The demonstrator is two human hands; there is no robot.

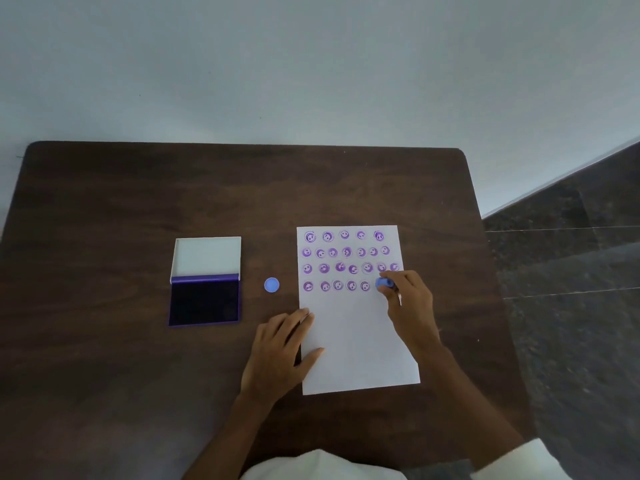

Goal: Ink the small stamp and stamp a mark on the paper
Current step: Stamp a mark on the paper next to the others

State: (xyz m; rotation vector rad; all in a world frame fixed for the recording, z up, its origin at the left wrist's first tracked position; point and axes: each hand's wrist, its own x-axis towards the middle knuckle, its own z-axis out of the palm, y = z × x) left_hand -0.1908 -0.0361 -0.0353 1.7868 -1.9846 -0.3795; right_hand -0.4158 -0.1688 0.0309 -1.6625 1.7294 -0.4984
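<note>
A white sheet of paper (356, 337) lies right of centre on the dark wooden table, with several rows of purple round face marks across its top half. My right hand (410, 306) holds the small blue stamp (383, 283) pressed down on the paper at the right end of the fourth row. My left hand (282, 355) lies flat, fingers spread, on the paper's left edge. The open ink pad (205, 301) with dark purple ink and a raised white lid sits to the left. A round blue cap (271, 285) lies between pad and paper.
The dark wooden table (104, 202) ends at a pale wall at the back. Its right edge drops to a dark speckled floor (571, 306). The paper's lower half is blank.
</note>
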